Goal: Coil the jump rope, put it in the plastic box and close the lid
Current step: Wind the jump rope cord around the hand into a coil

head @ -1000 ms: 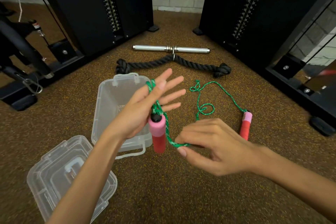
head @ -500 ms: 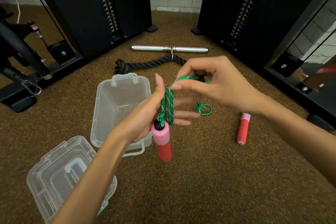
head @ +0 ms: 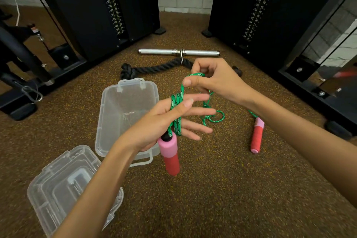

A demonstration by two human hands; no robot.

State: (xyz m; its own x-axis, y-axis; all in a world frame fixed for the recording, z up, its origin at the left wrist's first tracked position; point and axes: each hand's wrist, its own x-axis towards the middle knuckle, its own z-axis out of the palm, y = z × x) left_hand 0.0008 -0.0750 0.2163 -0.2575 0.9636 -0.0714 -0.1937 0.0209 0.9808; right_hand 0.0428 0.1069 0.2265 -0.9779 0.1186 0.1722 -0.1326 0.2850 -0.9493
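Over the speckled brown floor [head: 202,189], at the centre of my view, I see the jump rope [head: 176,108]: a green cord flecked with darker green, wrapped in several turns across the palm of my left hand [head: 164,120]. That hand is spread, fingers splayed toward 3 o'clock, thumb laid over the turns. One handle [head: 170,154], pink on top and red below with a black cap, hangs from the wraps at 6 o'clock of the palm. My right hand [head: 214,79], at 1 o'clock of the left, pinches the cord between thumb and forefinger, the other fingers curled. Slack cord lies looped on the floor beyond the left fingers and runs to the second handle [head: 257,135], lying at 3 o'clock. The clear plastic box [head: 123,114] stands open at 9 o'clock of the left hand, which covers its near right corner. Its lid [head: 63,185] lies at 7 o'clock, partly behind my left forearm. At 12 o'clock, the right hand hides much of a black rope attachment [head: 154,67]; a metal bar [head: 178,52] lies beyond. How many turns sit on the palm I cannot tell.
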